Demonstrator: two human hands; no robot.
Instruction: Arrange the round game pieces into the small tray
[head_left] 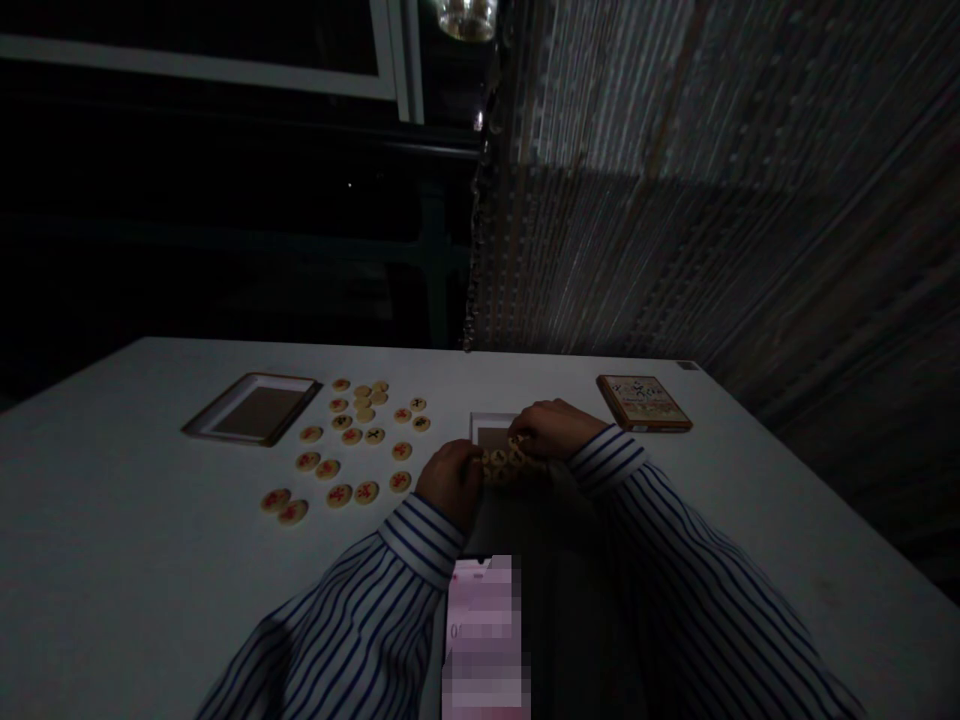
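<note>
I clamp a row of game discs (pixel 504 462) endwise between my left hand (pixel 450 480) and right hand (pixel 559 428), both closed on it. Its long axis runs hand to hand, low over the worktop (pixel 750 500), just short of the small tray (pixel 486 425).

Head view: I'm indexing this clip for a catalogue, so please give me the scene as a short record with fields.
setting: white table, dim light
left hand: presses one end of a row of discs
right hand: presses the other end, over a small tray
loose discs: scattered left of the hands, red or black marks up
other: shallow tray far left; orange box on the right; phone between the sleeves
</note>
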